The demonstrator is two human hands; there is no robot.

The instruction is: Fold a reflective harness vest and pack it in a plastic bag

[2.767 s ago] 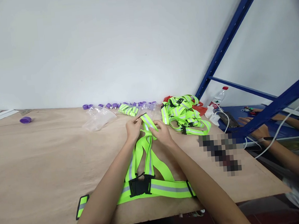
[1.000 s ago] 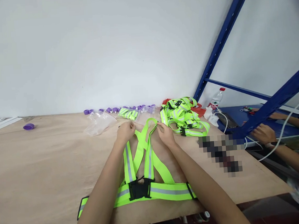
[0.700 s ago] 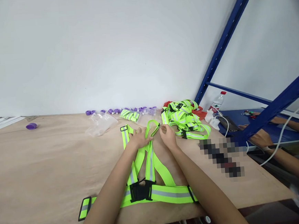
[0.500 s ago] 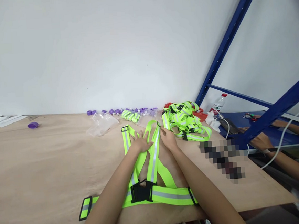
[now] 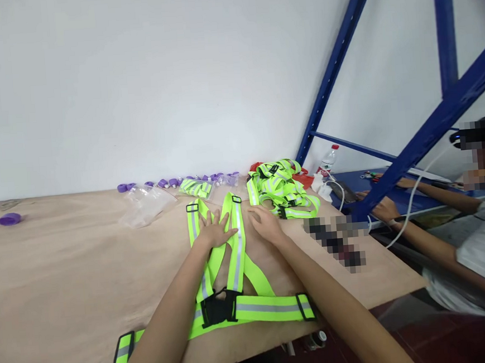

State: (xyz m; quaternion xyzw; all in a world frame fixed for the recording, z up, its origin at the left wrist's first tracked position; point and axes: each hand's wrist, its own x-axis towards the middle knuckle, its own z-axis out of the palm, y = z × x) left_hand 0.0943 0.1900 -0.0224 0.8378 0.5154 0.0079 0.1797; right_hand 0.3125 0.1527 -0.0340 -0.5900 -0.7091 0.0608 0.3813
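A yellow-green reflective harness (image 5: 269,308) lies spread on the wooden table, its two upright straps topped by black buckles and a black piece joining them to the waist band. My left hand (image 5: 216,231) rests flat across the upper straps, fingers spread. Just right of the right strap, my right hand (image 5: 266,223) is beside the harness, fingers loosely bent and apart, with nothing visible in it. Behind it sits a tangled pile of similar harnesses (image 5: 283,189).
Clear bags (image 5: 147,203), a bagged harness (image 5: 195,188) and several purple caps (image 5: 173,182) line the wall side. A purple ring (image 5: 9,219) is far left. Right are a bottle (image 5: 328,161), blue frame (image 5: 334,62) and a person's arms (image 5: 432,239).
My right hand has come away from the right strap's top buckle. The view has turned right, showing more of the person there; my left hand remains on the straps.
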